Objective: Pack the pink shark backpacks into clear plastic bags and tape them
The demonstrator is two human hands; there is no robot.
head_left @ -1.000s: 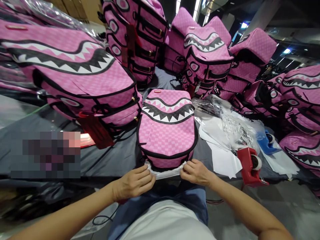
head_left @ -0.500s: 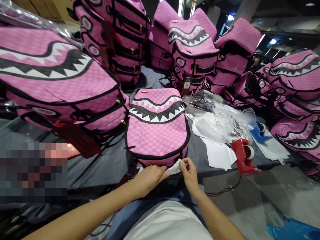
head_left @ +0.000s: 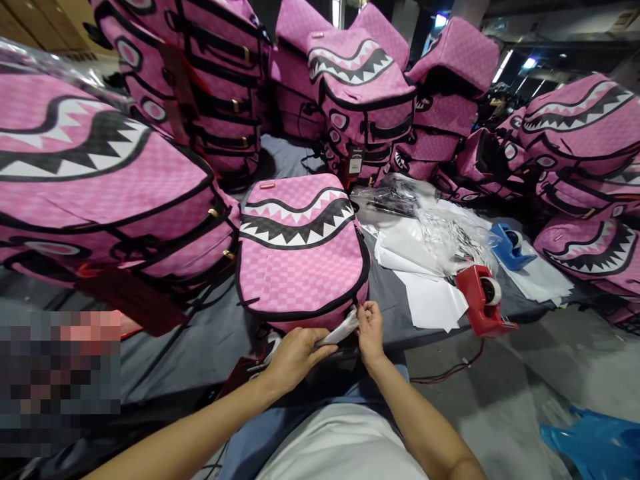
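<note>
- Both hands, left and right, had fingers pinching a white strip at the near edge of the pink backpack on the desk.
- Step in hand, apparently: fixing the strip; next would need steady tension.

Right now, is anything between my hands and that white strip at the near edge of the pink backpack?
Nothing visible. The left hand and right hand both already pinch the white crumpled strip, against the near edge of the pink checkered shark-mouth backpack.
</note>
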